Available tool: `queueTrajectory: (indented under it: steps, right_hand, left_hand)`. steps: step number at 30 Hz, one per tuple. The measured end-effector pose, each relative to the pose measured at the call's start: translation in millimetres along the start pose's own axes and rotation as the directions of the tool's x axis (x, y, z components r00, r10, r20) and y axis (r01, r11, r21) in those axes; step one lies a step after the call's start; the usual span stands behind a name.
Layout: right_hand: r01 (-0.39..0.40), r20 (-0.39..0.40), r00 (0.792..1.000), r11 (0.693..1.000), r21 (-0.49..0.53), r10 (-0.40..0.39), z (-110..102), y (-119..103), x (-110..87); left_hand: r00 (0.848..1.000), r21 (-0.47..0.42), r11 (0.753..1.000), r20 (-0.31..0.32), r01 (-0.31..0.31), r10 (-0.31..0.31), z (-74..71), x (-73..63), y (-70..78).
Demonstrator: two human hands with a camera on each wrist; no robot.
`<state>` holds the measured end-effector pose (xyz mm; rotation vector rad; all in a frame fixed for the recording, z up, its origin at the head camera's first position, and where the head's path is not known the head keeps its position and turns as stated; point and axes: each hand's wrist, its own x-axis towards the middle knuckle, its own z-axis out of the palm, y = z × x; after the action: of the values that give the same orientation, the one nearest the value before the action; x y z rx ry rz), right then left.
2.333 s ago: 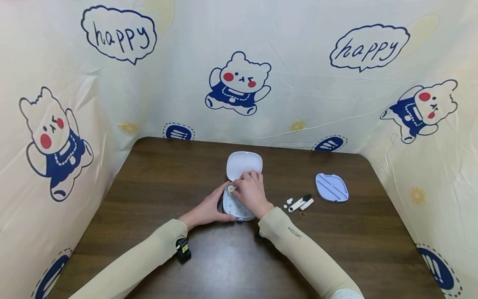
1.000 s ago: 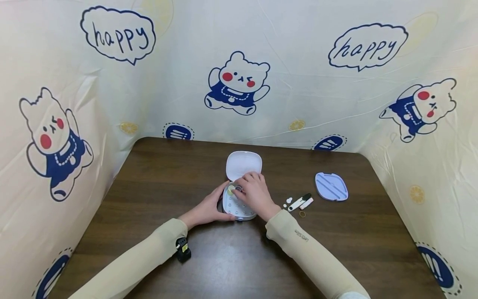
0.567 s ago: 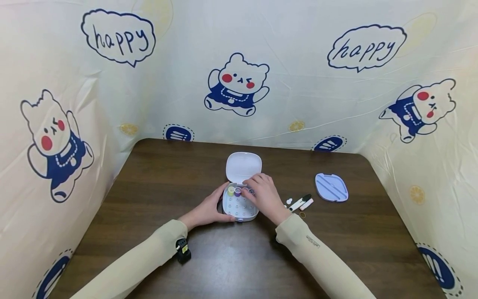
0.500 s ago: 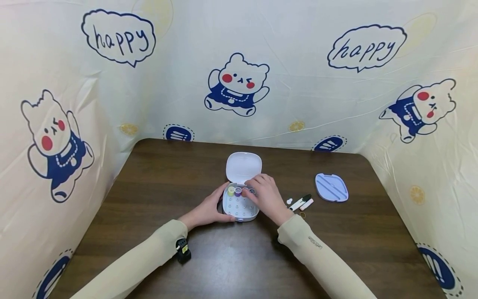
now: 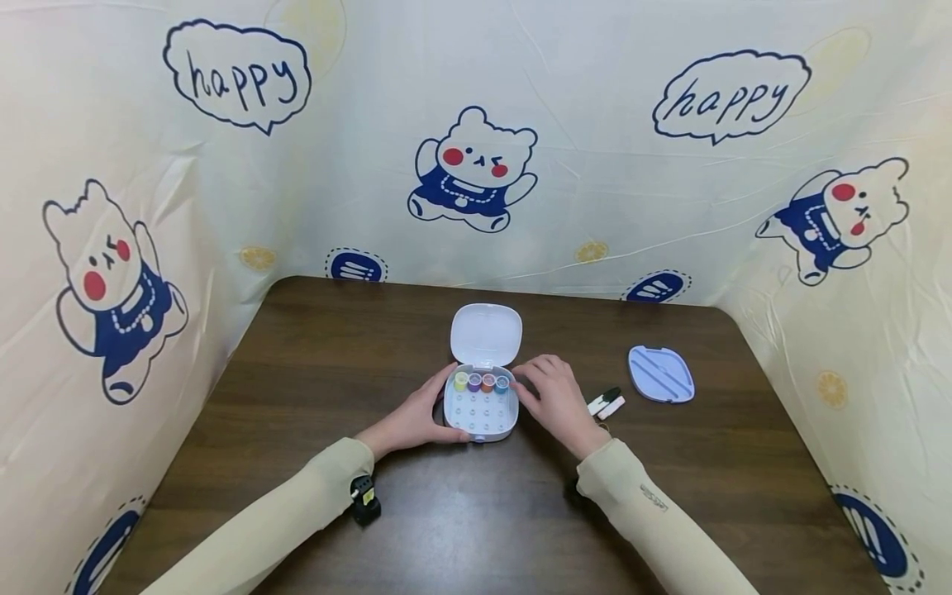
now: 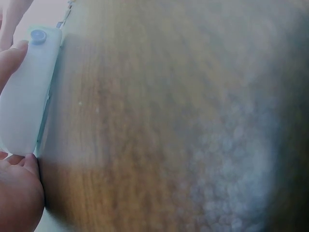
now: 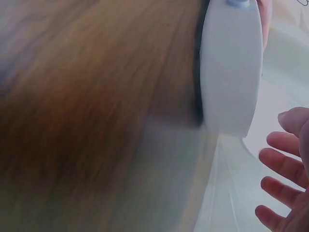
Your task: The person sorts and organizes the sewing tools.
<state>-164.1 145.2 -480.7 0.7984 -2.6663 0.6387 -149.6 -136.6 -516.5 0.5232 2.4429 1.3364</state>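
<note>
A white sewing box [image 5: 481,413] stands on the table with its lid [image 5: 487,334] raised at the back. Inside, a row of small thread spools lies along the rear: yellow [image 5: 461,381], purple [image 5: 474,382], orange [image 5: 487,383] and blue [image 5: 502,384]. Bare pegs fill the rows in front. My left hand [image 5: 411,418] grips the box's left side, thumb along the front wall near the round catch [image 6: 38,36]. Just off the right rim is my right hand [image 5: 556,402]; its spread fingers [image 7: 282,164] hold nothing in the right wrist view.
To the right lies a pale blue tray [image 5: 660,373] with a diagonal bar. White thread snips [image 5: 597,405] with a black end and a small pinkish-white piece [image 5: 611,407] lie beside my right hand, partly hidden by it. A printed cloth [image 5: 565,190] hangs behind the table.
My right hand has moved right along the spool row and off the box, uncovering the purple, orange and blue spools. The left hand keeps its hold.
</note>
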Motion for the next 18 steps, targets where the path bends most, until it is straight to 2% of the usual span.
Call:
queueTrajectory:
  steps: [18]
  right_hand:
    - [-0.083, -0.01, 0.997, 0.996, -0.033, 0.082, -17, 31, -21.6]
  left_hand:
    - [1.0, -0.002, 1.0, 0.001, 0.01, -0.01, -0.1, -0.4, -0.9]
